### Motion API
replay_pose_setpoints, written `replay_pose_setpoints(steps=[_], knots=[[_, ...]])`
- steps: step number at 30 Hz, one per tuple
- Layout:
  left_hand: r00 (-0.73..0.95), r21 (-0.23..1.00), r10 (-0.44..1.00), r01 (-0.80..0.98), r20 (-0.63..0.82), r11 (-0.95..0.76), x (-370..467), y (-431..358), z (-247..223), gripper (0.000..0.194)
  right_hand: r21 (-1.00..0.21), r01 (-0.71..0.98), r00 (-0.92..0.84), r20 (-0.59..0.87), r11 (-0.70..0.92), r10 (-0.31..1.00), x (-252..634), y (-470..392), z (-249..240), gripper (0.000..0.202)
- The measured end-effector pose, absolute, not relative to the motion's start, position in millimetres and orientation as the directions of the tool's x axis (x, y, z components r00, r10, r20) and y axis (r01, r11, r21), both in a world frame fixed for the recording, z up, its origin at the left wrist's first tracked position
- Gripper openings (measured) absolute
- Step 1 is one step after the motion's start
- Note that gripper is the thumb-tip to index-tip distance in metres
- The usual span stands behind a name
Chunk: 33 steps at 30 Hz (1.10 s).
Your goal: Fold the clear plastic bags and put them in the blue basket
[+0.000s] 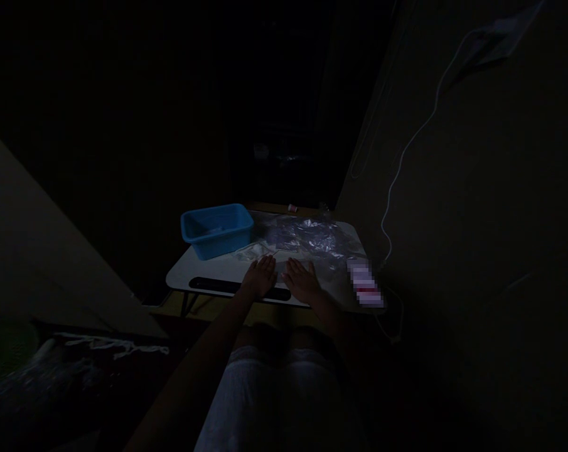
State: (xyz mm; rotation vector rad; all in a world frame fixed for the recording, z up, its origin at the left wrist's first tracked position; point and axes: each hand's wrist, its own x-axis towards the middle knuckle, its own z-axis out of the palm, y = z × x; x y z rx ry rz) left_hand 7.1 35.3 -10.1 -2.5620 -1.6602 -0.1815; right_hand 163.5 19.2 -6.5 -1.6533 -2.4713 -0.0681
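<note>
My left hand (261, 276) lies palm down near the front of a small white folding table (218, 270), its fingers stretched out. Beside it, a little to the right, my right hand (301, 279) rests the same way, fingers out and thumb apart. Neither hand holds anything. Just beyond the fingertips lies crumpled clear plastic (319, 235), spread over the back right of the table. A pale crumpled piece (254, 252) sits ahead of my left hand; its kind is too dim to tell.
A blue plastic basin (225, 242) stands at the table's back left. A lit phone-like screen (366, 285), blurred out, lies at the right edge, near a white cable (403, 154) running up the wall. A dark slot (213, 285) crosses the front edge. A green basket (5, 348) sits low left.
</note>
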Motion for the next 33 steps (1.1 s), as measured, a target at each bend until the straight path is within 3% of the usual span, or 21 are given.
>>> replay_pose_setpoints(steps=[7, 18, 25, 33], knots=[[0.410, 0.018, 0.897, 0.908, 0.167, -0.418, 6, 38, -12, 0.047, -0.032, 0.951, -0.297, 0.163, 0.306, 0.941, 184, 22, -7, 0.052], [0.401, 0.032, 0.900, 0.911, 0.170, -0.412, 4, 36, -11, 0.046, -0.118, 0.991, -0.045, 0.193, 0.069, 0.980, 186, 22, -9, 0.059], [0.416, 0.169, 0.861, 0.864, 0.291, -0.475, -2, 38, -9, 0.039, -0.175, 0.980, -0.025, 0.365, 0.096, 0.930, 191, 19, -7, 0.048], [0.391, 0.228, 0.840, 0.840, 0.376, -0.493, -3, 35, -7, 0.029, -0.194, 0.978, -0.012, 0.336, 0.082, 0.942, 196, 20, -8, 0.047]])
